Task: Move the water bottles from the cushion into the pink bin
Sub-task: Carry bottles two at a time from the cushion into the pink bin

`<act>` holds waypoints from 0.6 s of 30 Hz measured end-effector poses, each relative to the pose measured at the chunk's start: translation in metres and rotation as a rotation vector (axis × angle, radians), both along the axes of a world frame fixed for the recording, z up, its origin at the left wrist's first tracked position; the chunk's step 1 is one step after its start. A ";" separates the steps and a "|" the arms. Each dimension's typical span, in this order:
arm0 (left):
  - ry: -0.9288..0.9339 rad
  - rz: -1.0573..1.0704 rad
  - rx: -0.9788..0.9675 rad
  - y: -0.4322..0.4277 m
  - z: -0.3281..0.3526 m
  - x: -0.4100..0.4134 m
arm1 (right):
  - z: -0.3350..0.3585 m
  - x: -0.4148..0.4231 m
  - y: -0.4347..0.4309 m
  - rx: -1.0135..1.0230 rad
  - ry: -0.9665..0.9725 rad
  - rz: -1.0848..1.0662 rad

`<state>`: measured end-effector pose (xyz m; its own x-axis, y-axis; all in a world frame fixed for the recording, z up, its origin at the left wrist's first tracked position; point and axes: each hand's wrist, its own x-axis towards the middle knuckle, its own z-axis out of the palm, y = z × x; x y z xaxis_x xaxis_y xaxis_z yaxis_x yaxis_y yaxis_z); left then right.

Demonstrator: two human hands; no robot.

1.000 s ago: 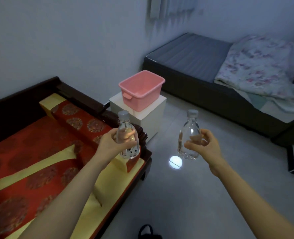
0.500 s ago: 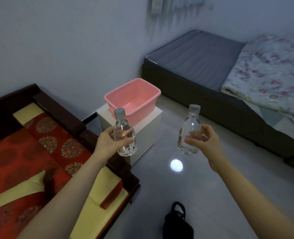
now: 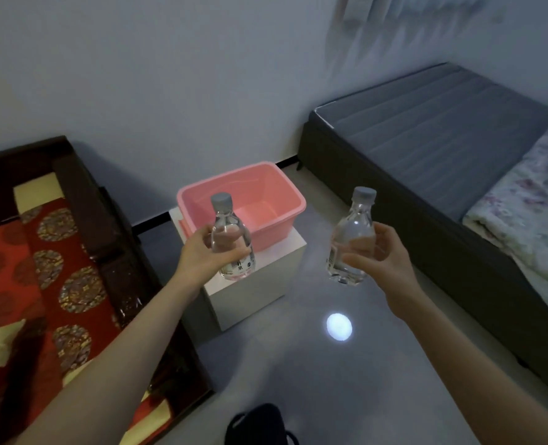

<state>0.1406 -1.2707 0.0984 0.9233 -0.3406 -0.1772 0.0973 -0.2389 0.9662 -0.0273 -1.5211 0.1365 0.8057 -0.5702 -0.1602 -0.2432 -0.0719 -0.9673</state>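
Fingers clamped: left hand (image 3: 202, 256) on left bottle (image 3: 231, 234), right hand (image 3: 383, 261) on right bottle (image 3: 351, 234) | pink bin (image 3: 287, 195) now nearer | drop likely next

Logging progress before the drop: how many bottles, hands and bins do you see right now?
Bottles: 2 (left bottle, right bottle)
Hands: 2 (left hand, right hand), each gripping one bottle
Bin: 1 (bin), pink, no bottle inside
Total: 5

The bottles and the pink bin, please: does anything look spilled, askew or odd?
Nothing stands out. The left hand holds the left bottle capped and cap-up, the right hand the right bottle likewise; the pink bin sits level on the white box. No spill shows.
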 end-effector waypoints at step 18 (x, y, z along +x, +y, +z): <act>0.000 0.170 0.138 -0.131 -0.082 0.195 | -0.064 0.267 -0.121 0.053 0.043 0.201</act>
